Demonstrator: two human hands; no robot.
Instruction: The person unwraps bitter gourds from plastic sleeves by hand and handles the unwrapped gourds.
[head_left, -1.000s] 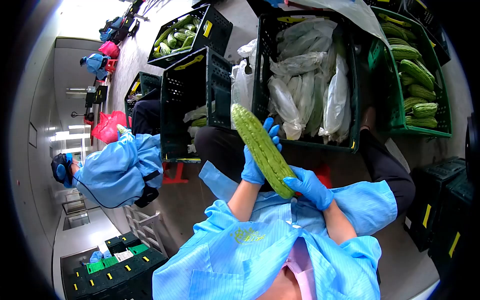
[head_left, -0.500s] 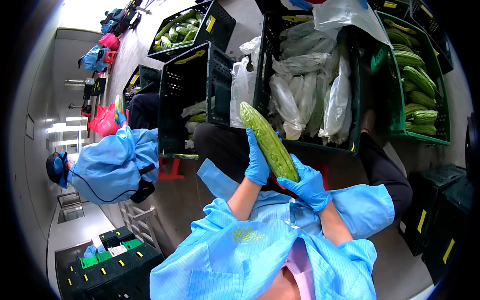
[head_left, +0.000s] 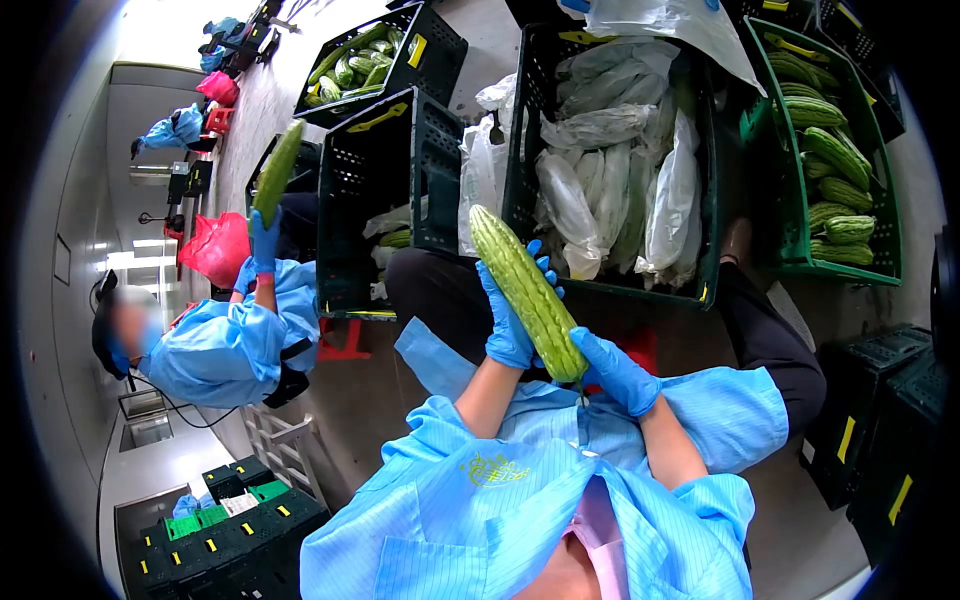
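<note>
A green bitter melon lies slanted in front of my chest, its lower end towards me. My left hand, in a blue glove, cradles it from the left and beneath, with fingertips showing past its right side. My right hand, gloved too, grips the lower end from the right; some of its fingers are hidden. Just beyond the melon stands a dark crate with several melons wrapped in clear plastic. A white plastic bag hangs over its left side.
A green crate of bare melons stands at right. Another dark crate with a few wrapped items is at left, a melon crate behind it. A co-worker at left holds up a melon. Stacked crates stand lower right.
The melon has shifted slightly left and rolled in my hands; my left fingers now show past its right side. The co-worker has raised a melon and turned towards me.
</note>
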